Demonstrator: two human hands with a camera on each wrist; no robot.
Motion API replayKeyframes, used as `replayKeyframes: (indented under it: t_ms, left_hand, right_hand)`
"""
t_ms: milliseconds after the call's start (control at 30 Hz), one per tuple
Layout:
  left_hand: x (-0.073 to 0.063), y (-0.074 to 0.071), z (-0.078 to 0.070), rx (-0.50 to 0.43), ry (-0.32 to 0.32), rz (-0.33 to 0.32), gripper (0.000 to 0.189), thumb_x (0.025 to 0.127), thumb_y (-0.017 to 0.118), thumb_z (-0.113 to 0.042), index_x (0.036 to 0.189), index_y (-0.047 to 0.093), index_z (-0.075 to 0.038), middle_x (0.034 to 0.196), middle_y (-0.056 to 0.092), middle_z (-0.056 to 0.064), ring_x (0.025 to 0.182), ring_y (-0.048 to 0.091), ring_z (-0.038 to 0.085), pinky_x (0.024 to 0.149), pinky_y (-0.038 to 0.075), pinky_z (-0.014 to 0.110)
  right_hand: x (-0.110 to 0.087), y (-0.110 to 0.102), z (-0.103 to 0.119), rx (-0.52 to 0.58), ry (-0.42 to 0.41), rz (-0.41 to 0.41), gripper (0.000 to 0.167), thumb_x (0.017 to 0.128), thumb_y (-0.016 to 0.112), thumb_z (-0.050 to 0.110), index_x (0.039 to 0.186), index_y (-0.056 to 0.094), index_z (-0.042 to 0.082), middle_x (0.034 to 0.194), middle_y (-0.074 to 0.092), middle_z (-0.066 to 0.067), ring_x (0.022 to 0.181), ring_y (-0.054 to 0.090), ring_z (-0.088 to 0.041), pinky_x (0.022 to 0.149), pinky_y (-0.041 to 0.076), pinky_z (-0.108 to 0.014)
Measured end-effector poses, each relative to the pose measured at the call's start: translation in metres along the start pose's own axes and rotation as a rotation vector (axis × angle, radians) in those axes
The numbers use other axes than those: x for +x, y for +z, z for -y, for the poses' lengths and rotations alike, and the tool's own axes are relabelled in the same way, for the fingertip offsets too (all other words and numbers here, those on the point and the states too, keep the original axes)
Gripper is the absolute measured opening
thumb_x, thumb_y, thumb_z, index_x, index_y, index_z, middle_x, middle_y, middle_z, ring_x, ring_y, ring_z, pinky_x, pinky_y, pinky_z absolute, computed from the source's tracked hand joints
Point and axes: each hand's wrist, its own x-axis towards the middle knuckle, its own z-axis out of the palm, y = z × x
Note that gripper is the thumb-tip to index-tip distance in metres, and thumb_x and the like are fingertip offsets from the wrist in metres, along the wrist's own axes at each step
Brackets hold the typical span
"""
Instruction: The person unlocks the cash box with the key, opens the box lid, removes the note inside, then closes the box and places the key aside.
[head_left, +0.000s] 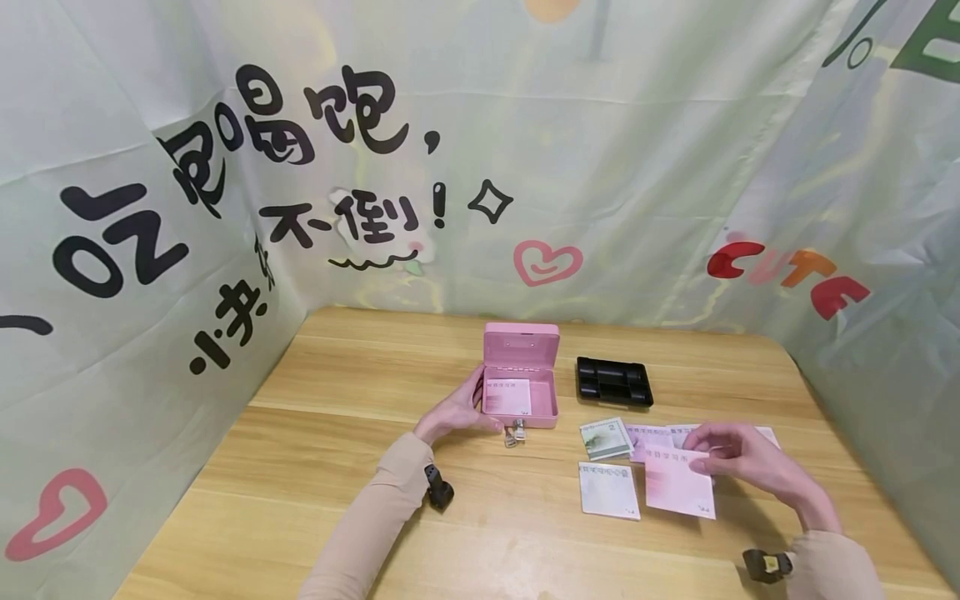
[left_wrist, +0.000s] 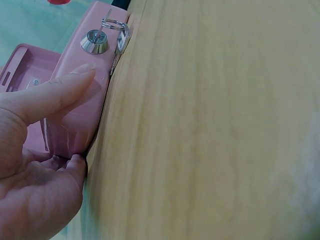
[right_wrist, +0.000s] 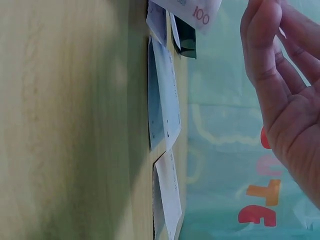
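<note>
A pink cash box (head_left: 521,343) stands on the table with its lid raised. My left hand (head_left: 457,410) grips its left front corner, thumb along the front wall and fingers bent around the side. Inside the box lies a pink banknote (head_left: 507,398). In the left wrist view, a key on a ring sits in the round lock (left_wrist: 94,42), and another key (left_wrist: 120,42) hangs from that ring. My right hand (head_left: 742,457) pinches a folded pink banknote (head_left: 678,485) by its right edge, above the table. The figure 100 shows on this note in the right wrist view.
Right of the box lies a black compartment tray (head_left: 615,362). Between it and my right hand are a green note (head_left: 606,439), a purple note (head_left: 648,442) and a pale note (head_left: 609,490). More folded notes (right_wrist: 167,95) lie behind my right hand. Printed cloth (head_left: 637,183) surrounds the table.
</note>
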Motion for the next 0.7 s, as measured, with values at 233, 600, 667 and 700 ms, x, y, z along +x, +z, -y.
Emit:
replayKeyframes:
  t_ms: [233,600,667,700]
  left_hand:
    - [0.0,0.0,0.0,0.018,-0.015,-0.016,0.127,0.068,0.081,0.01,0.163,0.0,-0.011,0.172,0.006,0.013,0.159,0.006,0.029,0.132,0.005,0.044]
    - [-0.001,0.001,0.0,0.006,0.0,-0.009,0.124,0.068,0.079,0.012,0.163,0.001,-0.009,0.172,0.004,0.013,0.16,0.004,0.029,0.132,0.005,0.044]
    - [-0.001,0.001,0.0,0.004,0.002,-0.008,0.124,0.068,0.079,0.012,0.162,0.001,-0.009,0.172,0.003,0.013,0.16,0.004,0.029,0.132,0.005,0.044]
    - [-0.001,0.001,0.0,0.002,0.004,-0.008,0.124,0.069,0.079,0.012,0.162,0.0,-0.009,0.172,0.003,0.013,0.159,0.003,0.029,0.132,0.005,0.044]
  right_hand:
    - [0.0,0.002,-0.004,0.021,0.012,0.04,0.014,0.091,0.068,0.004,0.102,0.065,-0.004,0.093,0.068,0.013,0.08,0.063,0.001,0.065,0.058,-0.021]
    - [0.004,0.008,-0.014,-0.021,-0.082,0.04,0.015,0.084,0.073,-0.003,0.097,0.066,-0.002,0.083,0.068,-0.008,0.078,0.061,0.002,0.064,0.052,-0.018]
    - [0.005,0.008,-0.015,-0.015,-0.072,0.05,0.015,0.084,0.073,-0.002,0.097,0.066,-0.002,0.083,0.067,-0.008,0.078,0.061,0.002,0.063,0.052,-0.018]
    - [0.005,0.008,-0.015,-0.011,-0.066,0.054,0.015,0.084,0.074,-0.001,0.097,0.066,-0.002,0.083,0.067,-0.008,0.078,0.061,0.002,0.063,0.052,-0.018]
